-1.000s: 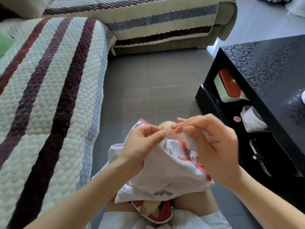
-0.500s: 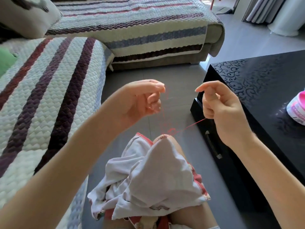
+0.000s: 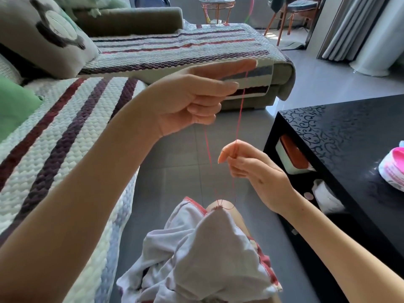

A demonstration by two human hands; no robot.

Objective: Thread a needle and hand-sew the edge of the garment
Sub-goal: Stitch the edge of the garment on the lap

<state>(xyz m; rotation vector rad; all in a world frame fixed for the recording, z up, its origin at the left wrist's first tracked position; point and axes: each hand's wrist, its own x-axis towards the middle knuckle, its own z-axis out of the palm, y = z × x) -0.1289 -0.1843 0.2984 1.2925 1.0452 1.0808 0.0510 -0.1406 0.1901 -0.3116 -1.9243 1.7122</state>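
A white garment (image 3: pixel 209 254) with red-stitched edging lies bunched over my knee at the bottom centre. Red thread (image 3: pixel 240 114) rises from its top edge in two strands. My left hand (image 3: pixel 196 99) is raised high above the garment, index finger stretched out with the thread looped near its tip, the other fingers curled round a strand. My right hand (image 3: pixel 251 167) is lower, to the right of the strands, and pinches the thread between thumb and fingers. I cannot make out the needle.
A striped quilted sofa (image 3: pixel 65 132) runs along the left and back. A black patterned coffee table (image 3: pixel 349 136) stands at the right, with a pink-and-white object (image 3: pixel 393 169) on top and boxes on its lower shelf. Grey tiled floor (image 3: pixel 175 162) lies between them.
Both hands left the garment's edge. The left hand rose high, drawing the red thread up taut. The right hand moved to pinch the thread lower down. The camera tilted upward.
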